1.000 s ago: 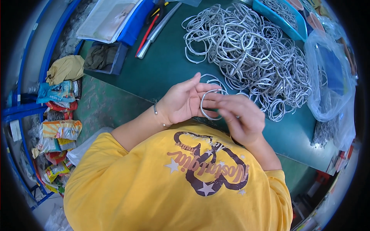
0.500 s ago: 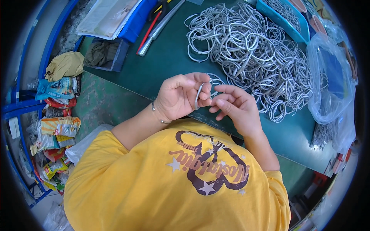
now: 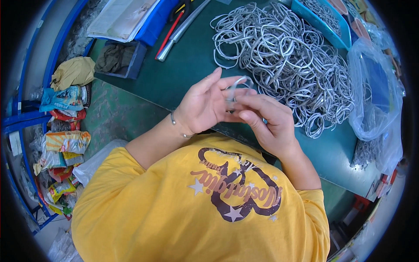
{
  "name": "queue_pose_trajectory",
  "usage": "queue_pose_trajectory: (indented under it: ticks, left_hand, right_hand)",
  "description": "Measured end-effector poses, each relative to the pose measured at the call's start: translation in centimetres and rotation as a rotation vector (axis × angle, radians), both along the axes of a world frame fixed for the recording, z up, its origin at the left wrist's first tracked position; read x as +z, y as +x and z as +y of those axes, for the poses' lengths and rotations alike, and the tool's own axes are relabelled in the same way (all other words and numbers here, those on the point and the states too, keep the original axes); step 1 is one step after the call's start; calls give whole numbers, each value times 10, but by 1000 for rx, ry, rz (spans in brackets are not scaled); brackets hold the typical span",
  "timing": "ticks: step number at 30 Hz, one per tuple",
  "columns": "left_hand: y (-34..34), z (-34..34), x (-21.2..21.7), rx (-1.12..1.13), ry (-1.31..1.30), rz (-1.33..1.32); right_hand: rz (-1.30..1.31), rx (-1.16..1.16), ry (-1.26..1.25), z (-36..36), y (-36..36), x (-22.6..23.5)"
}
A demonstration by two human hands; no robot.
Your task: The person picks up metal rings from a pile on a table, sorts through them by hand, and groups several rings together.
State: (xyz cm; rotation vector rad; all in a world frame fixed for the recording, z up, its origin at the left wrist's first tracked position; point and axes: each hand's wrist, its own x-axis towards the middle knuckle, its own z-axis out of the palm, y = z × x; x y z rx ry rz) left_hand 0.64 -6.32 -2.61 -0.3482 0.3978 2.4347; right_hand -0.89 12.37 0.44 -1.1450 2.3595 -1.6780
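Observation:
Over the near edge of the table my left hand (image 3: 202, 102) is turned palm up, its thumb raised and its fingers apart. My right hand (image 3: 271, 122) meets its fingertips, with fingers bent and pressed together on a thin silver-grey metal ring (image 3: 231, 91). The ring is smeared by motion and lies across the left fingers; where exactly it is gripped is partly hidden. Just beyond my hands spreads a large tangled heap of similar metal rings (image 3: 283, 56). A thin cuff bangle with ball ends (image 3: 173, 118) circles my left wrist.
At the table's far left are a grey bin with dark cloth (image 3: 133, 65), a tapered metal rod (image 3: 179, 37) and a red pen-like stick (image 3: 169, 35). A turquoise tray (image 3: 345, 37) and a clear plastic bag (image 3: 364, 126) flank the heap. Blue shelving (image 3: 26, 124) stands left.
My left thumb has lifted away from the fingers and the hand has opened. My right hand has moved in toward the left fingers, and the ring has shifted up and right.

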Motion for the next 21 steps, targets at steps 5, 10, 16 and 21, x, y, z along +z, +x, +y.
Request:
queue_pose_trajectory:
  ticks: [5, 10, 16, 21]
  left_hand:
    - [5, -8, -20, 74, 65, 53]
    - [3, -31, -26, 121, 59, 240]
    - [2, -26, -9, 63, 172, 263]
    - [8, -29, -15, 106, 63, 320]
  right_hand:
    - [83, -254, 104, 19, -6, -10]
    - [12, -136, 375, 22, 19, -34]
    - [119, -138, 530, 17, 18, -44]
    - [-200, -174, 211, 32, 12, -33]
